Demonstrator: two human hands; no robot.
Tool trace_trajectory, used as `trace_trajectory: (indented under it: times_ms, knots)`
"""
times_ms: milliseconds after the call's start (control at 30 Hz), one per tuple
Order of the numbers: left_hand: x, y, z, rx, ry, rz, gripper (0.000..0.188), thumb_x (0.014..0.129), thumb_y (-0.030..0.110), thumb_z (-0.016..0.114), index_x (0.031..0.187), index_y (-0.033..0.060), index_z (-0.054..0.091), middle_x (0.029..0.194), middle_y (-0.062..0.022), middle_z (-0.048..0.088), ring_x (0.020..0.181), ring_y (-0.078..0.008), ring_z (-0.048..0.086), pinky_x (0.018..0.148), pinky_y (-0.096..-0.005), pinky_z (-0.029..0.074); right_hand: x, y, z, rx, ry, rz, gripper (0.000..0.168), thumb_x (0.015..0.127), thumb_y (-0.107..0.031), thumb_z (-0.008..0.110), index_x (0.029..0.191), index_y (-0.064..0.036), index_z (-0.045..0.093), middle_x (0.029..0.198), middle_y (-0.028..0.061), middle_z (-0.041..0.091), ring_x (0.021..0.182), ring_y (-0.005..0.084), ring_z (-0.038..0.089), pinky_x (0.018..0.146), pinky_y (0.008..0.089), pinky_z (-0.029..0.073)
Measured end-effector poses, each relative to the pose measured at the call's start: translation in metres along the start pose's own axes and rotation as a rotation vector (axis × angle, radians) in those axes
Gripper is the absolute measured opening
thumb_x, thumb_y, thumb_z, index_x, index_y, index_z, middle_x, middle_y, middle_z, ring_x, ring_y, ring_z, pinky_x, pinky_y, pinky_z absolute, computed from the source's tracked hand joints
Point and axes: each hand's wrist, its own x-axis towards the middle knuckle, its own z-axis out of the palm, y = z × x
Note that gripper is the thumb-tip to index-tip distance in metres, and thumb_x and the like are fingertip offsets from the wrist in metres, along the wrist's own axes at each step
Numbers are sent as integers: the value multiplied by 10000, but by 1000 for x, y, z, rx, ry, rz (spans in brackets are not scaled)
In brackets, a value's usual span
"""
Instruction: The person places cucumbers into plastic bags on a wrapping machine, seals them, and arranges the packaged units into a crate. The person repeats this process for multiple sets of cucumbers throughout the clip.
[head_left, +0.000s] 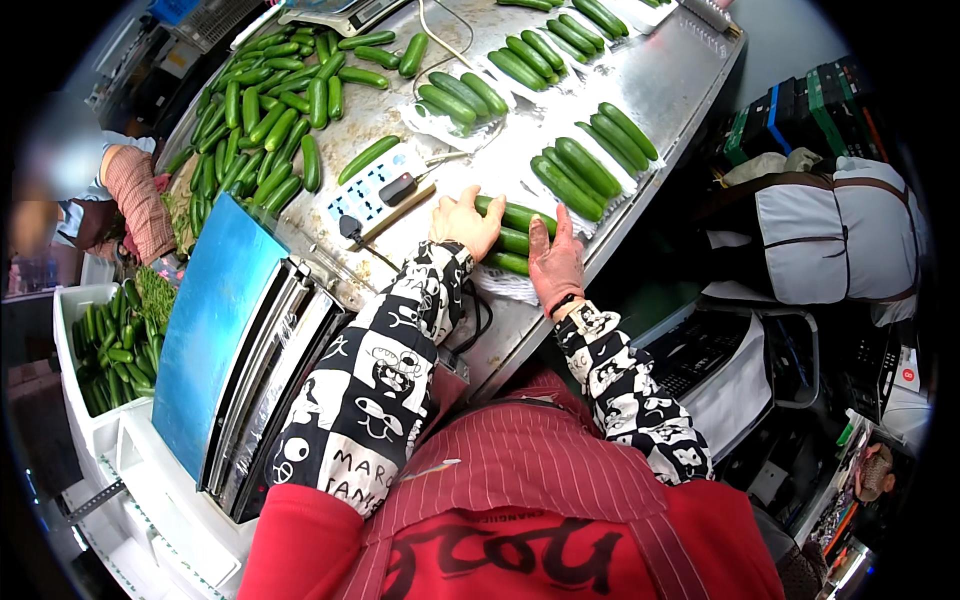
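Note:
On the metal table (397, 112), several green cucumbers (513, 241) lie side by side over white foam trays (504, 285) near the edge. My left hand (466, 224) rests with its fingers on their left ends, and my right hand (555, 259) touches their right ends with its fingers raised. Just beyond lie two trayed groups of cucumbers (574, 176), and further groups stand along the far side of the table. To the left of my left hand is a power strip (375, 196) with a black plug in it. A loose cucumber (367, 160) lies behind the strip.
A large pile of cucumbers (262, 127) covers the table's left part. At near left stands a machine with a blue panel (217, 330), beside a white crate (67, 300) of cucumbers. A co-worker's sleeve (137, 195) is at far left; another person (840, 232) bends at right, near dark crates.

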Motion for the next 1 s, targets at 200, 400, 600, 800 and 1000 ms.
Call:
trace_trajectory:
  times_ms: [200, 400, 600, 800, 1000]
  knots:
    - [-42, 83, -62, -230, -1, 8, 509, 797, 487, 571, 1177, 149, 590, 1118, -228, 491, 992, -401, 565, 887, -439, 446, -12, 11, 2, 504, 224, -9, 561, 943, -347, 524, 1318, 45, 378, 1251, 183, 488, 1159, 234, 455, 988, 318, 356]
    - [-44, 89, -105, -335, 609, 319, 426, 744, 357, 658, 1077, 99, 598, 1033, -184, 494, 870, -375, 585, 781, -442, 486, -11, -63, -42, 639, 214, -202, 555, 967, -343, 481, 1368, 2, 314, 1307, 70, 394, 1134, 114, 410, 976, 238, 339]
    - [-72, 45, -231, -327, 936, -153, 473, 781, 393, 587, 1118, 61, 579, 1091, -221, 535, 996, -383, 564, 879, -430, 459, 15, -181, -13, 881, -207, -454, 455, 968, -251, 495, 1347, -31, 372, 1301, 65, 418, 1073, 102, 467, 961, 238, 378]
    - [-163, -129, -344, -251, 911, -589, 560, 790, 467, 526, 1178, 70, 592, 1199, -240, 529, 1084, -384, 542, 931, -419, 435, -63, -322, 88, 301, -338, -1048, 738, 876, -631, 427, 1239, 8, 489, 1067, 262, 588, 1039, 393, 551, 889, 419, 431]
    - [-228, -255, -332, -95, 802, -918, 550, 798, 496, 482, 1162, 106, 616, 1201, -213, 545, 1189, -362, 442, 993, -452, 351, -151, -359, 139, -40, -491, -1027, 606, 901, -597, 366, 1180, -104, 579, 1038, 231, 609, 1017, 397, 534, 902, 449, 410]
